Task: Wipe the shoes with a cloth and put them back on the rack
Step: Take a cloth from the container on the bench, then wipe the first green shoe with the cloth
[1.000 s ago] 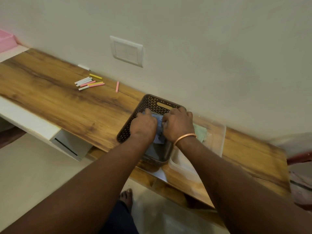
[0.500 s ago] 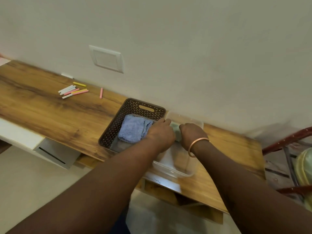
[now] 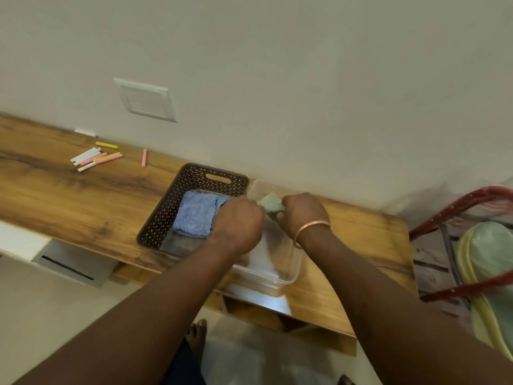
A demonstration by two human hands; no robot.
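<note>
A pale green cloth is bunched up over a clear plastic tub on the wooden desk. My right hand, with a copper bangle on the wrist, grips the cloth from the right. My left hand holds its left end with curled fingers. A folded blue cloth lies in the brown perforated basket just left of the tub. No shoes are in view.
Several coloured chalk sticks lie on the desk at the left. A white wall plate is above them. A red metal rack with a green and yellow item stands at the right. My bare foot is below the desk edge.
Both hands left the blue cloth in the basket and moved right to the clear tub. They have taken hold of the green cloth and lifted it. The camera swung right.
</note>
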